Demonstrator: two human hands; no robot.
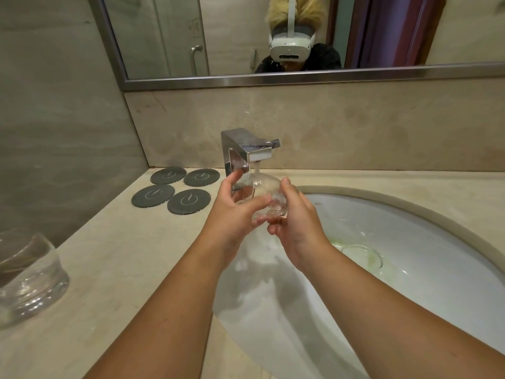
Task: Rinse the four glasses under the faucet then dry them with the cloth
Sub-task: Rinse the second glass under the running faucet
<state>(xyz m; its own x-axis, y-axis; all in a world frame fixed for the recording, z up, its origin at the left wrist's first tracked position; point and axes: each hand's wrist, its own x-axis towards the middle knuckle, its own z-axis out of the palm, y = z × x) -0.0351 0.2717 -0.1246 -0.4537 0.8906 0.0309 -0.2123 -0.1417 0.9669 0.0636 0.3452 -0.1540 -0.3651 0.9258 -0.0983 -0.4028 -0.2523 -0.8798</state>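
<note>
A clear glass [266, 191] is held under the chrome faucet [247, 149], and water runs from the spout onto it. My left hand [236, 207] grips the glass from the left, fingers wrapped round its lower part. My right hand [293, 220] holds it from the right, thumb on top. Both hands are over the left part of the white sink [410, 214]. Another clear glass [30, 277] stands on the counter at the far left edge of view. No cloth is in view.
Several dark round coasters [170, 191] lie on the beige counter [123, 255] left of the faucet. The sink drain [362, 254] shows greenish staining. A mirror [273, 36] hangs above the stone backsplash and reflects a person wearing a headset.
</note>
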